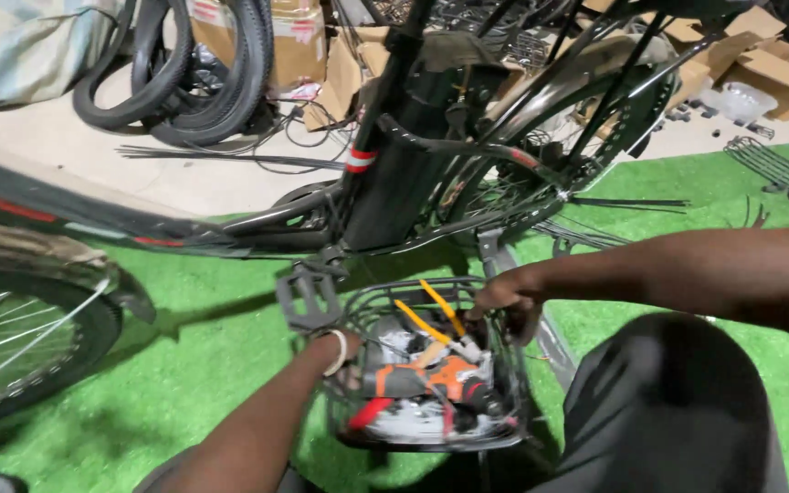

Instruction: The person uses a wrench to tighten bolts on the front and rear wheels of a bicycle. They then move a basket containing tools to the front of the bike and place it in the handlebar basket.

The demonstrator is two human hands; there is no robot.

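**Wire basket of tools, both hands reaching in**

The wire basket [431, 438], a black metal mesh tub with a rounded rim, sits low on green artificial turf [203, 365], just in front of a dark bicycle frame [394, 183]. Inside lies a jumble: an orange and grey power drill [431, 379] and yellow-handled pliers [431, 315] pointing up toward the far rim.

The left hand [344, 361], with a pale band at the wrist, dips inside the basket's near-left wall beside the drill; its fingers are hidden, so its grip cannot be told. The right hand [504, 301] curls over the far-right rim, fingers bent; whether it clasps the wire is unclear.

A black pedal [308, 297] hangs just left of the basket. A spoked wheel [20, 347] shows far left, spare tyres [175, 73] and cardboard boxes [760, 64] behind.
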